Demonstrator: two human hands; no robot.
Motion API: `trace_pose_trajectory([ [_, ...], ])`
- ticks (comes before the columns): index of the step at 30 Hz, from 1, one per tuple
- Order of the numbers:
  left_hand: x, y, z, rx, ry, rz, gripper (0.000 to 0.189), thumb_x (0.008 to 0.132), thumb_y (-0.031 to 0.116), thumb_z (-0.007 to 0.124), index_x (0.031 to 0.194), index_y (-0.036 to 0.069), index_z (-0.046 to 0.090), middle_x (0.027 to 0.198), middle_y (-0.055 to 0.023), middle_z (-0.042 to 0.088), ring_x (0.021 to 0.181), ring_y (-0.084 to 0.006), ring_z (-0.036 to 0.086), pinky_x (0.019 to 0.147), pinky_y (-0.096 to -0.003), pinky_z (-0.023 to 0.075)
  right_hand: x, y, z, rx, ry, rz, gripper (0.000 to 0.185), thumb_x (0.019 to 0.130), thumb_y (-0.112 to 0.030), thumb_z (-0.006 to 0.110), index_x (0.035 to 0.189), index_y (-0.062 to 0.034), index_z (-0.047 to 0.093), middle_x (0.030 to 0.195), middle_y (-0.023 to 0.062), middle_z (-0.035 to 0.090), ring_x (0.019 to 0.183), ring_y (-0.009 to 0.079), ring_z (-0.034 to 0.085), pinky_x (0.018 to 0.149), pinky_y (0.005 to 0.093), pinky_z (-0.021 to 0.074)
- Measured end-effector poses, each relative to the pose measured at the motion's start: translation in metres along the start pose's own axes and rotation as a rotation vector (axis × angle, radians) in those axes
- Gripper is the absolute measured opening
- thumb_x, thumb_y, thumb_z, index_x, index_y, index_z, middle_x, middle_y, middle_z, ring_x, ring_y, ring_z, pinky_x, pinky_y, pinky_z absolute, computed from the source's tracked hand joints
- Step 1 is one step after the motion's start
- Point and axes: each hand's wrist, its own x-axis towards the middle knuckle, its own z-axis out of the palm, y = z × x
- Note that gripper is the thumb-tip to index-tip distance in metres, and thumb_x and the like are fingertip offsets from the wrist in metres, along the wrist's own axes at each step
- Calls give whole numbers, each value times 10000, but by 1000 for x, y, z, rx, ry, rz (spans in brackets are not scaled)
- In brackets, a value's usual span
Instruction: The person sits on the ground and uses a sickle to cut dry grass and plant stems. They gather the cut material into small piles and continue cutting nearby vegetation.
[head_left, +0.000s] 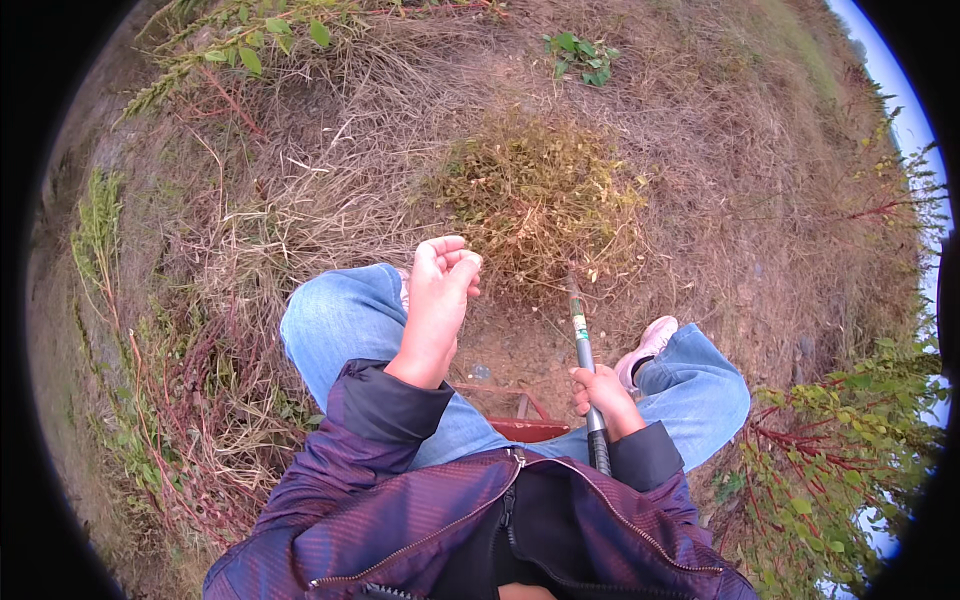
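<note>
My right hand (604, 395) is wrapped around the grey tubular handle (583, 346) of a hand tool, which has a black ribbed grip at its lower end. The far end of the tool runs into a yellowing bushy plant (544, 199), so its head is hidden and its kind is unclear. My left hand (445, 289) is raised above my left knee, near the plant's lower left edge. Its fingers are curled in towards the thumb, and nothing shows in them.
I sit on a low red stool (525, 429) between my bent knees. Dry grass (277, 225) covers the ground around the plant. Red-stemmed weeds (817, 450) stand at the right, and a green leafy clump (581, 56) grows farther ahead.
</note>
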Motion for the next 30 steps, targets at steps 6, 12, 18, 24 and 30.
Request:
trace_pose_trajectory([
  [6,-5,-1,5,-4,-43,-17,370,876,106,609,1182,-18,442,967,-73,563,762,-104,546,650,-239,469,-59,-7,-10,159,-55,-91,188,911,-97,565,843,-109,390,611,-31,391,422,46,354,346,232,302],
  [12,-3,-7,3,23,-6,19,340,894,101,610,1169,-23,454,956,-87,591,742,-106,559,644,-236,482,-30,-73,31,240,-256,-275,197,922,-107,572,858,-120,386,638,-29,401,436,38,345,359,217,293],
  [18,2,-10,-3,26,43,23,353,889,103,611,1174,-30,450,960,-94,594,754,-112,559,659,-245,484,8,-117,50,27,-131,-446,176,916,-137,580,827,-90,436,651,-24,440,441,45,387,365,227,324],
  [24,3,-11,-1,55,34,10,353,891,106,606,1176,-32,451,965,-98,598,760,-116,561,665,-250,487,29,-110,36,177,-119,-391,174,920,-137,573,829,-89,433,645,-26,425,444,49,383,368,226,329],
  [30,4,-16,3,59,8,-12,348,893,101,598,1180,-30,450,966,-107,602,756,-119,565,652,-251,490,100,-128,26,312,-135,-324,214,960,-212,559,845,-85,430,647,-21,431,448,41,379,377,213,342],
])
